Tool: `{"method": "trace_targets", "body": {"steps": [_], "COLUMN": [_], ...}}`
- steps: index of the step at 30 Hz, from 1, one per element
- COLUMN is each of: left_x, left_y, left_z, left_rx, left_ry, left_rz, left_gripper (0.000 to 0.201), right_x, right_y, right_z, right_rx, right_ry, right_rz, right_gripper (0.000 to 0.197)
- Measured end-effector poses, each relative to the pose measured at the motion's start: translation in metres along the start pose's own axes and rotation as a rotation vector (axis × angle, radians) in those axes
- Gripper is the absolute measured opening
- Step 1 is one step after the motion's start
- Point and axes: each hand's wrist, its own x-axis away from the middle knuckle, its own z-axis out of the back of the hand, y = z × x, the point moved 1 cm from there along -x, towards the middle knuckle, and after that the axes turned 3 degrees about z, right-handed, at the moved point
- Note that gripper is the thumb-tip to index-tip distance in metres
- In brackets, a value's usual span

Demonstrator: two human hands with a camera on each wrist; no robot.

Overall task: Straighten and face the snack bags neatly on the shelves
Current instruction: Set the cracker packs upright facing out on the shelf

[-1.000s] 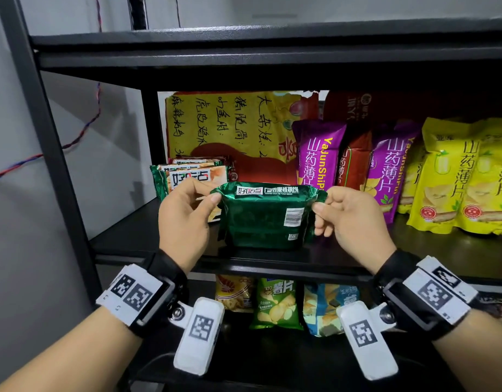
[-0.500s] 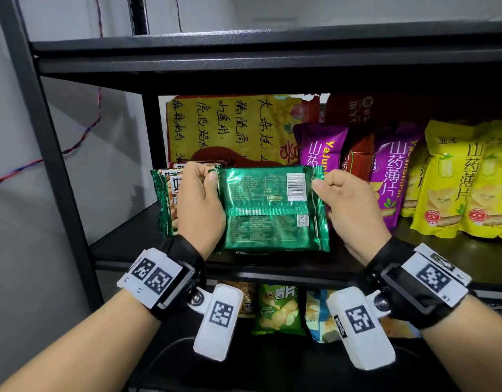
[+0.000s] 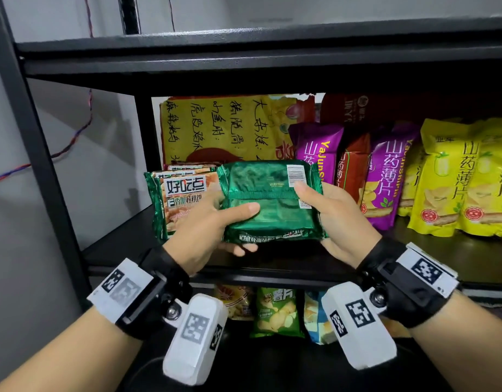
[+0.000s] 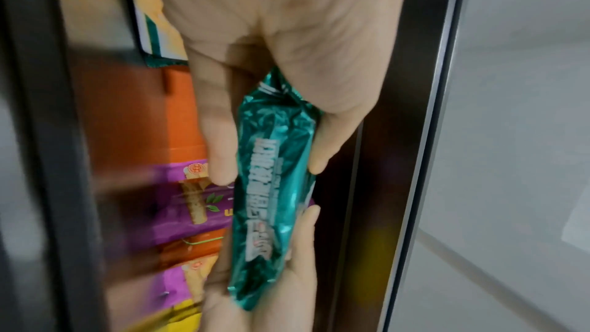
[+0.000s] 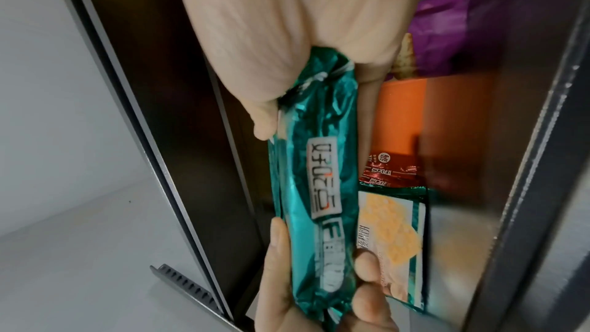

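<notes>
I hold a green foil biscuit pack (image 3: 269, 199) in front of the middle shelf (image 3: 272, 274), its back with the barcode toward me. My left hand (image 3: 207, 222) grips its left end, thumb on the back and fingers underneath. My right hand (image 3: 329, 219) grips its right end, thumb near the barcode. The wrist views show the green pack (image 4: 271, 198) (image 5: 319, 186) edge-on, clamped between thumb and fingers of both hands. Just left of it, matching green biscuit packs (image 3: 179, 202) stand upright facing front.
Purple bags (image 3: 388, 176), a red bag (image 3: 351, 165) and yellow bags (image 3: 459, 179) stand to the right. A large yellow bag (image 3: 221, 128) leans at the back. Chip bags (image 3: 275, 312) sit on the lower shelf. A black upright post (image 3: 40, 154) bounds the left.
The pack has gone from standing with its top edge up to tilting back-side toward me. Both hands shifted from pinching its top corners to gripping its two ends.
</notes>
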Motion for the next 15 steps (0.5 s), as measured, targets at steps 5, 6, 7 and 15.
{"method": "trace_targets", "body": {"steps": [5,6,7,15], "left_x": [-0.003,-0.003,-0.002,0.007], "left_y": [0.006,0.006,0.006,0.016], "left_z": [0.003,0.004,0.005,0.001], "left_rx": [0.176,0.198,0.205,-0.622], "left_ry": [0.053,0.058,0.052,0.212], "left_rz": [0.042,0.053,0.056,-0.646], "left_gripper": [0.026,0.021,0.020,0.064], "right_x": [0.000,0.000,0.001,-0.004], "right_y": [0.001,0.001,0.000,0.005], "right_z": [0.010,0.011,0.010,0.012], "right_rx": [-0.112,-0.116,-0.117,-0.163], "right_ry": [-0.215,-0.229,-0.224,-0.023], "right_rz": [-0.229,-0.245,-0.252,-0.441], "right_gripper": [0.033,0.034,0.035,0.047]}}
